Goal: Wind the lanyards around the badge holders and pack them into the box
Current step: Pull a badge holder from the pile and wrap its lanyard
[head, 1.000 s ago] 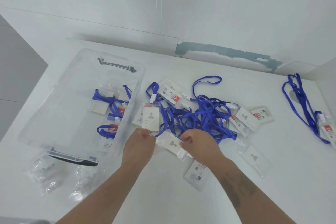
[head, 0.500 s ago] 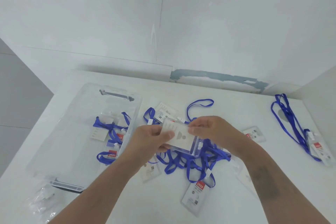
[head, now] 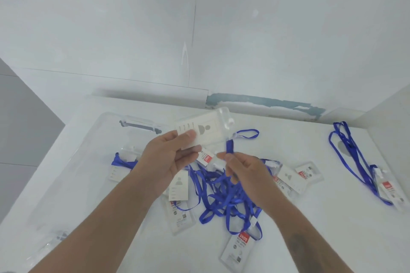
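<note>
My left hand (head: 170,157) grips a clear badge holder (head: 208,129) by its left end and holds it raised above the table. Its blue lanyard (head: 230,146) drops from the clip at the holder's right end. My right hand (head: 244,168) pinches that lanyard just below the clip. Under both hands lies a tangled heap of blue lanyards (head: 224,197) with several more badge holders. The clear plastic box (head: 73,173) stands to the left, with wound badge holders (head: 121,164) inside, partly hidden by my left forearm.
One more badge holder with a blue lanyard (head: 355,162) lies apart at the far right, near a side wall. Loose holders (head: 238,248) lie at the front of the heap. Clear plastic bags (head: 48,246) sit in front of the box. A wall runs behind the table.
I have lifted a badge holder out of the heap and raised it. My right hand has moved from the holder's edge down onto its lanyard. The view has tilted up.
</note>
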`<state>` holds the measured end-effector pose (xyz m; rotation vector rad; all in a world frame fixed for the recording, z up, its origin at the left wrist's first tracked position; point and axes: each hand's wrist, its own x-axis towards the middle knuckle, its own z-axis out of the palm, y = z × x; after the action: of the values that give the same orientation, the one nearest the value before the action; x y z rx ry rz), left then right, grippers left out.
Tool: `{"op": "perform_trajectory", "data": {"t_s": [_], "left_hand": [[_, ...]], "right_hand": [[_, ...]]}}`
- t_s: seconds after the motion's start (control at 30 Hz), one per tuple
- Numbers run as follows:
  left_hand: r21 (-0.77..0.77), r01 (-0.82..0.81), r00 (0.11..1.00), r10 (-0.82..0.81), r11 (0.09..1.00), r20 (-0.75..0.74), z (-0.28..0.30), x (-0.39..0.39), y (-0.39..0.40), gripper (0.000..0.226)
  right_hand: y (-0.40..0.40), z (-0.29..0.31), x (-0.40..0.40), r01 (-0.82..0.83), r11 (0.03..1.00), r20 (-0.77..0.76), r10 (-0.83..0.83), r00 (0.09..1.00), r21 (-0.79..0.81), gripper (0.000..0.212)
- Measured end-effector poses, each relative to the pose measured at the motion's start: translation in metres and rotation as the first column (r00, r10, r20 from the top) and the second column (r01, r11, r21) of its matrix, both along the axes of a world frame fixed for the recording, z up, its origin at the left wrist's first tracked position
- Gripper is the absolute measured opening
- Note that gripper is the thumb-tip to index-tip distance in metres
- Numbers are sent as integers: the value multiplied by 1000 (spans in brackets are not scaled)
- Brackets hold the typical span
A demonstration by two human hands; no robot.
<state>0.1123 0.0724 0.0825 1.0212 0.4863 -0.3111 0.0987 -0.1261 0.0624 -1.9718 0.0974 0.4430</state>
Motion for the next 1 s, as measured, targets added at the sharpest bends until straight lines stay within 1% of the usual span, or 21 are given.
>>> {"op": "perform_trajectory", "data": {"t_s": [0.07, 0.13, 0.2, 0.27, 0.33, 0.37, 0.4, 0.43, 0.5, 0.57, 0.67, 0.73, 0.8, 0.83, 0.87, 0.9, 0.93, 0.97, 1.0], "left_hand": [[105, 5, 1000, -8, 994, 27, 3, 1, -10, 7], [263, 3, 998, -21, 965, 67, 7, 2, -17, 10], [403, -15, 993, -34, 915, 114, 9, 2, -20, 8], [551, -30, 985, -69, 834, 158, 10, 2, -18, 4], [692, -7, 973, -154, 722, 170, 8, 2, -13, 10], [734, 23, 967, -201, 678, 155, 7, 1, -11, 11], [757, 60, 961, -243, 650, 133, 6, 0, -9, 12], [764, 100, 955, -278, 637, 107, 5, -2, -7, 12], [749, 190, 940, -337, 635, 47, 2, -4, -4, 11], [702, 283, 920, -391, 653, -7, 1, -7, -1, 9], [555, 393, 894, -446, 734, -42, 5, -9, 5, 3], [428, 431, 885, -465, 795, -29, 7, -10, 11, 4], [306, 437, 887, -462, 846, 10, 8, -10, 15, 8], [249, 417, 899, -437, 874, 27, 8, -11, 17, 11], [194, 383, 917, -397, 903, 38, 7, -10, 17, 14], [139, 335, 938, -344, 932, 41, 6, -10, 17, 18], [94, 283, 957, -288, 954, 35, 5, -8, 16, 22], [70, 237, 971, -239, 969, 25, 3, -6, 15, 24], [81, 201, 979, -203, 976, 13, 1, -4, 14, 24]], "right_hand": [[19, 2, -6, -63, 992, 19, 66, 998, -110, 35], [31, 9, -10, -149, 954, 86, 176, 981, -260, 39], [36, 22, -10, -223, 868, 136, 311, 941, -443, 38], [38, 39, -9, -272, 770, 140, 421, 896, -577, 37], [36, 55, -5, -295, 682, 121, 492, 862, -669, 35], [34, 63, -3, -295, 653, 113, 507, 854, -698, 33], [31, 71, 0, -287, 649, 117, 505, 855, -704, 30], [28, 78, 4, -277, 670, 129, 490, 862, -688, 26], [19, 89, 13, -255, 750, 167, 436, 884, -610, 16], [12, 95, 24, -252, 840, 179, 375, 910, -480, 9], [4, 91, 39, -248, 934, 146, 291, 945, -257, 3], [0, 82, 45, -190, 972, 133, 208, 969, -138, 4], [0, 68, 45, -74, 997, 101, 73, 992, 5, 7], [2, 61, 44, -11, 997, 69, 6, 998, 76, 13], [5, 53, 40, 35, 993, 38, -40, 998, 116, 23], [10, 44, 34, 57, 992, 15, -59, 998, 112, 36], [14, 34, 27, 68, 996, -5, -68, 998, 64, 46], [20, 27, 19, 62, 998, -27, -62, 998, 7, 47], [25, 22, 9, 39, 999, -51, -40, 998, -28, 41]]}}
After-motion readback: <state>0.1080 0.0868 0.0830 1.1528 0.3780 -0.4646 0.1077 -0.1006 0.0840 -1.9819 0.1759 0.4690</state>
